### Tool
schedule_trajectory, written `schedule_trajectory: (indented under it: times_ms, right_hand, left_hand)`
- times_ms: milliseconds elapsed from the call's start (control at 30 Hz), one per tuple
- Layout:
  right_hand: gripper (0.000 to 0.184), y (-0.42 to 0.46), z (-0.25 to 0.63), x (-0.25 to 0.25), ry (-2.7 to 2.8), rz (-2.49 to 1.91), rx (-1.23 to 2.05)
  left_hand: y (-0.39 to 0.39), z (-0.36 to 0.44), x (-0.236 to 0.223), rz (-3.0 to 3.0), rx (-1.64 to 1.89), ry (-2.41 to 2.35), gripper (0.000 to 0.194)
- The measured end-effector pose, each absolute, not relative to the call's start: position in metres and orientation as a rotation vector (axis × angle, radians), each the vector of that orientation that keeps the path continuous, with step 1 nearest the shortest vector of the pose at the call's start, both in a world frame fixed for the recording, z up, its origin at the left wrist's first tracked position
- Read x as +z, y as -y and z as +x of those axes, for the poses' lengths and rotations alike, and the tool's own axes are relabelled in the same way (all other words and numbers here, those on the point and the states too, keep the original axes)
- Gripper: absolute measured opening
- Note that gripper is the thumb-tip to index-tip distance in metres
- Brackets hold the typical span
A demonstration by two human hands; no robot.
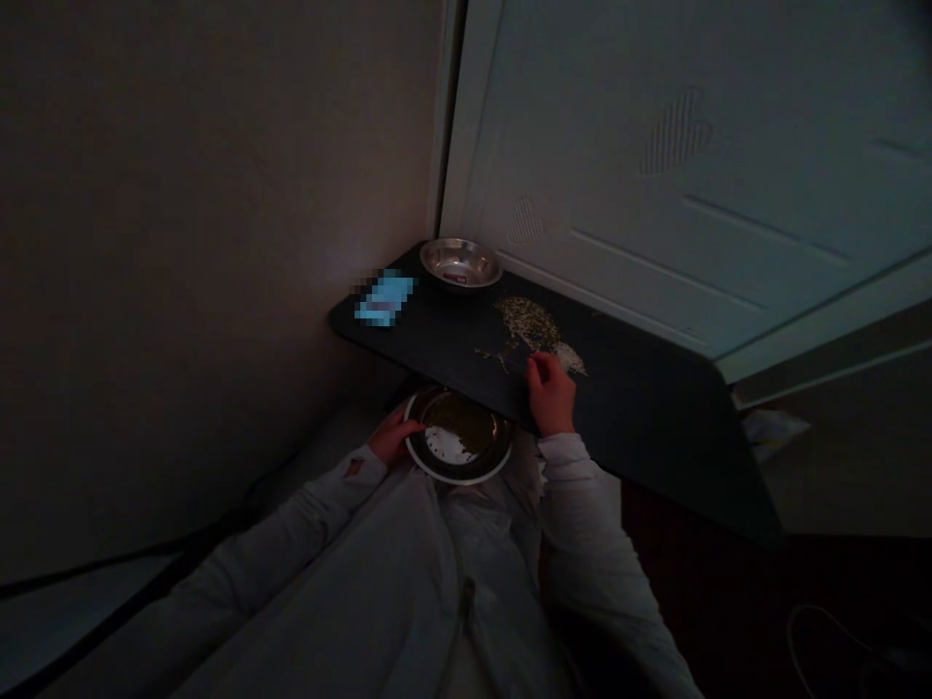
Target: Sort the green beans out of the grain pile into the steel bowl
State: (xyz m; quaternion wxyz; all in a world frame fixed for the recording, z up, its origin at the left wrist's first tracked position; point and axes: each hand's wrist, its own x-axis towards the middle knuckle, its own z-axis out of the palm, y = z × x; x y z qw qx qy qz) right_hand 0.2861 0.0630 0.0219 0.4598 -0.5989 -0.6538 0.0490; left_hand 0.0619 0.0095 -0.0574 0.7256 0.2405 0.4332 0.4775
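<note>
In the head view my left hand [392,436] grips the left rim of a round metal bowl [460,480], held at my lap just below the table's near edge. Inside it lie dark green grains [466,416] and a patch of white grains [446,444]. Over the table, my right hand [551,390] has its fingers curled together in a pinch. Whatever is between those fingertips is too small or hidden to make out. Just beyond them spreads a pile of green grains [530,321], with white grains [571,358] beside it. A few loose grains [497,354] are scattered left of the hand.
An empty-looking steel bowl [461,264] stands at the back of the dark table [655,427]. Left of it is a blurred-out bright blue rectangle [385,299]. A pale panelled door [618,184] rises behind the table, and a wall [218,214] borders the left. The light is dim.
</note>
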Motion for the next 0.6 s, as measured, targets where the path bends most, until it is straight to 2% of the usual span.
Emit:
schedule_trajectory:
  times_ms: [200, 600]
  right_hand:
    - [0.023, -0.065, 0.283, 0.023, 1.658, -1.490, 0.059]
    - [0.022, -0.082, 0.281, 0.034, 1.606, -1.483, 0.075]
  left_hand:
    - [-0.009, 0.064, -0.053, 0.526, 1.067, -0.960, 0.062]
    - [-0.007, 0.064, -0.050, 0.546, 1.076, -0.946, 0.055]
